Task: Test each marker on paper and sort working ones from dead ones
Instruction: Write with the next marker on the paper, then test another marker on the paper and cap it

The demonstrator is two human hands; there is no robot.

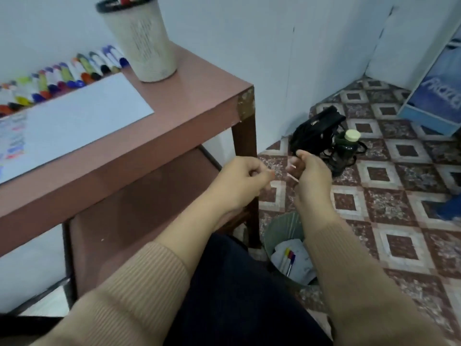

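A row of several markers (pixel 62 78) with coloured caps lies along the back of the pink table (pixel 199 101). In front of them is a white sheet of paper (pixel 74 121) with coloured test strokes at its left end. A beige cup (pixel 142 43) at the table's back right holds more markers. Both hands hover off the table's right side, above a grey bin (pixel 284 233) on the floor. The bin holds paper scraps and a few markers (pixel 289 258). My left hand (pixel 244 181) is curled into a fist with nothing visible in it. My right hand (pixel 309 171) has loosely curled fingers and holds nothing.
A black bag (pixel 314 131) and a dark bottle with a pale cap (pixel 345 146) sit on the patterned tile floor by the wall. A blue box (pixel 436 81) leans in the right corner. The table has a lower shelf (pixel 149 196).
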